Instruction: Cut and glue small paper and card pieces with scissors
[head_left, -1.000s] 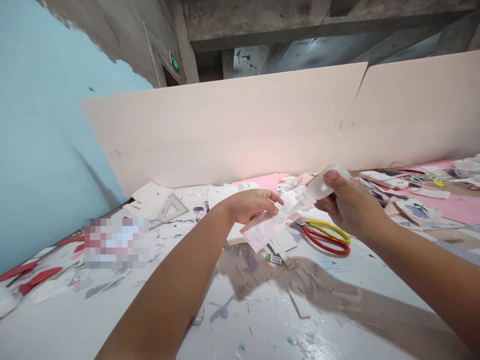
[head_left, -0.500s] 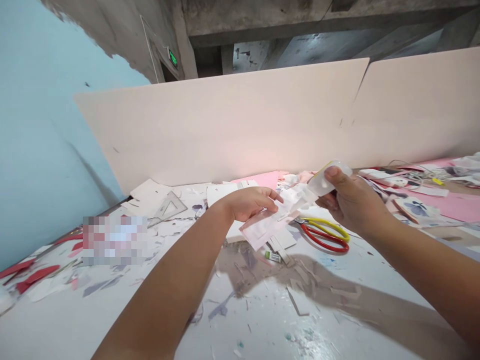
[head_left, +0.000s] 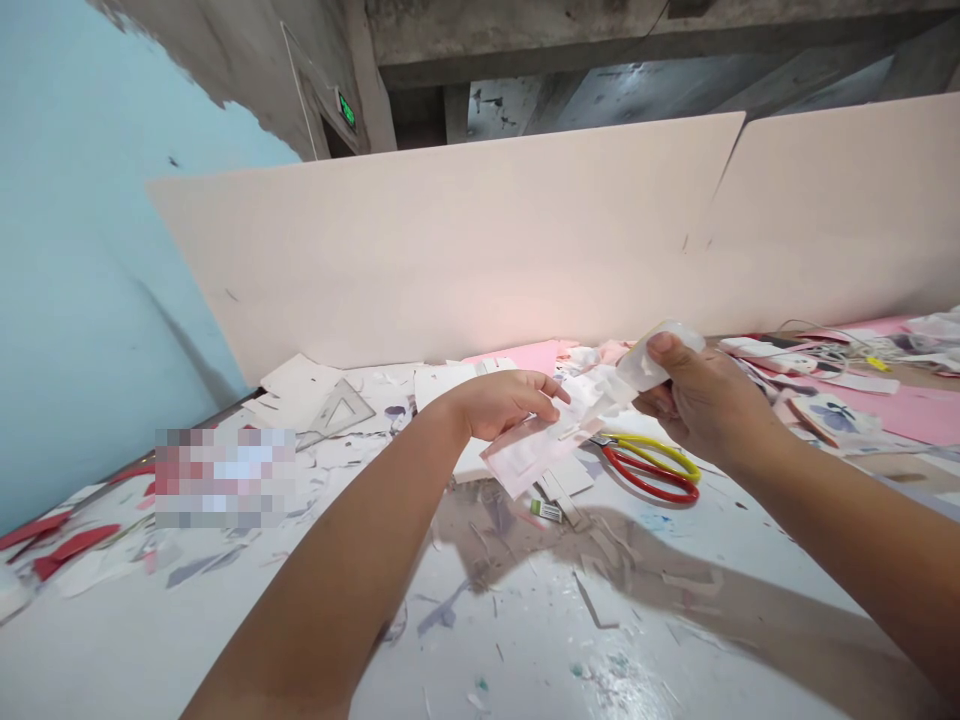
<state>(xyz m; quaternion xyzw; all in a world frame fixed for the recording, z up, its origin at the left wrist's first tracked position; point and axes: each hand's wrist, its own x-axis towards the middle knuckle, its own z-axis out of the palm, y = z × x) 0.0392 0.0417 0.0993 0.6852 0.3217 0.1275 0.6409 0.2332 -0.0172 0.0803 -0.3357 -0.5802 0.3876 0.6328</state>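
My left hand rests its curled fingers on a long piece of white paper and holds it up off the table. My right hand grips a translucent plastic glue bottle, tilted with its end over the paper. The bottle and paper nearly touch at the middle. Just below them lie red-and-yellow-handled scissors. A small green-and-white label or packet lies under the paper.
Paper scraps litter the white table top. A clear set square lies at the back left, pink paper sheets at the right. A pale board stands along the back. A blurred patch covers something at the left.
The view has shifted slightly, so the table sits a little higher in the picture. Both hands, the bottle and the paper have stayed nearly in place.
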